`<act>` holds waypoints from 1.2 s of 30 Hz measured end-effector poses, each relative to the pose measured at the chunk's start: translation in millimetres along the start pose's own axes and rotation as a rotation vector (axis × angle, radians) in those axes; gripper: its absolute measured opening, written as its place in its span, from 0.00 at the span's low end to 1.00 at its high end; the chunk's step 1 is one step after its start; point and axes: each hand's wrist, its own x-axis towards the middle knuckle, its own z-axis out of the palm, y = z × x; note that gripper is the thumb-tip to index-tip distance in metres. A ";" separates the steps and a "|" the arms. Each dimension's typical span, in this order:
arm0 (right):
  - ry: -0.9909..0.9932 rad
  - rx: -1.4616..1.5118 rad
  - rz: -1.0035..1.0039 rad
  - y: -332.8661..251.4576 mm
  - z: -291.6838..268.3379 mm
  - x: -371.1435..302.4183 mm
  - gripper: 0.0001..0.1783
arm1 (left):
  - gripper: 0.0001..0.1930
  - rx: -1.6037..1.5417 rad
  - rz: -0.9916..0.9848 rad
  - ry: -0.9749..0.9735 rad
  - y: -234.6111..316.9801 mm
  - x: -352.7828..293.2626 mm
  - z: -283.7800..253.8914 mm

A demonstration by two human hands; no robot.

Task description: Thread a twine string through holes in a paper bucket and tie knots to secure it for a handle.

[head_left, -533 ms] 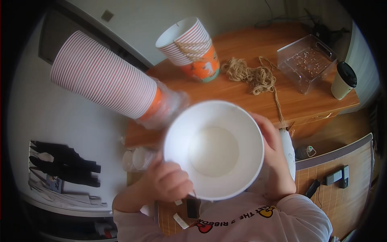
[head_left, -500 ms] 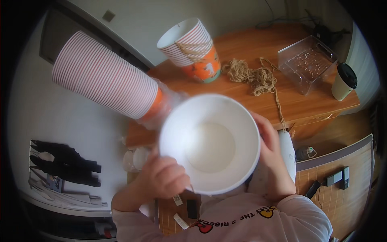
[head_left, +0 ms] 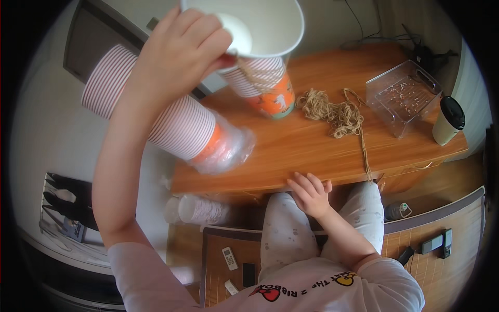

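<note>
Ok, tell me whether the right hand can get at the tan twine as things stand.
Probably yes: the right hand looks empty by the near edge of the table, and nothing seems to stand between it and the tan twine.

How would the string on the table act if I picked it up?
The string would probably flop and droop, since it lies in loose, limp loops. It's likely light, because its strands look thin. It might tangle too, as the loops cross over each other in a messy heap on the table.
</note>
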 end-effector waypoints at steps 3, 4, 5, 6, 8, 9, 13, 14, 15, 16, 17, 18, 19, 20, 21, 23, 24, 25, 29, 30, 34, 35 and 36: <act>0.009 -0.008 -0.021 -3.5 -0.4 4.4 0.24 | 0.15 -0.089 0.230 0.585 -36.9 23.7 64.5; 0.006 -0.017 -0.031 -2.3 -0.6 3.8 0.24 | 0.15 -0.087 0.234 0.582 -43.0 27.0 77.7; 0.000 -0.030 -0.039 -0.3 -0.9 2.9 0.24 | 0.16 -0.077 0.237 0.540 -46.0 31.4 89.1; 0.001 -0.031 -0.038 0.8 -0.2 2.7 0.24 | 0.18 -0.066 0.239 0.497 -48.5 32.8 98.4; 0.019 -0.036 -0.056 2.7 1.7 1.4 0.24 | 0.17 -0.029 0.246 0.445 -49.6 34.3 110.0; 0.021 -0.036 -0.055 2.6 2.8 1.5 0.24 | 0.17 0.010 0.250 0.389 -51.5 32.9 113.7; 0.024 -0.045 -0.059 6.7 4.5 -1.1 0.24 | 0.20 0.006 0.077 -0.255 -41.7 32.5 98.4; 0.027 -0.051 -0.069 5.9 4.5 -0.7 0.25 | 0.18 -0.076 0.006 -0.255 -42.7 26.4 100.4; 0.029 -0.047 -0.069 5.2 4.3 -0.5 0.25 | 0.16 -0.158 -0.066 -0.254 -43.4 20.7 102.2; 0.027 -0.047 -0.073 5.8 4.0 -0.6 0.25 | 0.16 -0.160 -0.065 -0.255 -42.2 17.9 103.9; 0.024 -0.047 -0.076 6.4 3.7 -0.7 0.25 | 0.17 -0.218 -0.154 -0.273 -40.6 15.0 105.4; 0.023 -0.046 -0.073 6.7 3.1 -0.5 0.25 | 0.18 -0.277 -0.243 -0.290 -39.2 12.3 107.0; 0.019 -0.042 -0.075 6.6 2.0 0.1 0.25 | 0.18 -0.277 -0.242 -0.292 -39.5 7.3 109.9; 0.014 -0.038 -0.076 6.6 1.1 0.7 0.25 | 0.18 -0.351 -0.314 -0.275 -39.7 2.2 112.7; 0.014 -0.036 -0.075 6.7 0.5 1.2 0.25 | 0.18 -0.424 -0.386 -0.256 -39.2 -2.9 115.7; 0.008 -0.036 -0.078 7.5 -0.7 1.8 0.25 | 0.19 -0.462 -0.430 -0.251 -34.9 -10.9 120.1; 0.007 -0.036 -0.077 7.4 -1.0 1.6 0.25 | 0.20 -0.499 -0.474 -0.243 -32.0 -14.7 122.7; 0.007 -0.034 -0.075 7.5 -1.1 1.7 0.25 | 0.20 -0.500 -0.474 -0.244 -28.9 -17.5 124.7; 0.001 -0.020 -0.071 7.3 -3.2 3.5 0.25 | 0.20 -0.712 -0.716 -0.259 -14.7 -33.1 134.9; 0.000 -0.019 -0.072 6.9 -3.1 3.7 0.25 | 0.20 -0.779 -0.797 -0.256 -10.6 -38.0 138.1; -0.004 -0.013 -0.066 7.3 -2.5 2.7 0.25 | 0.18 -0.880 -0.946 -0.215 12.9 -51.1 152.3; -0.007 -0.012 -0.067 7.1 -2.5 2.7 0.25 | 0.18 -0.879 -0.948 -0.214 17.0 -55.2 155.0; -0.008 -0.011 -0.069 6.9 -2.3 2.4 0.25 | 0.17 -0.932 -0.978 -0.205 22.3 -59.4 157.8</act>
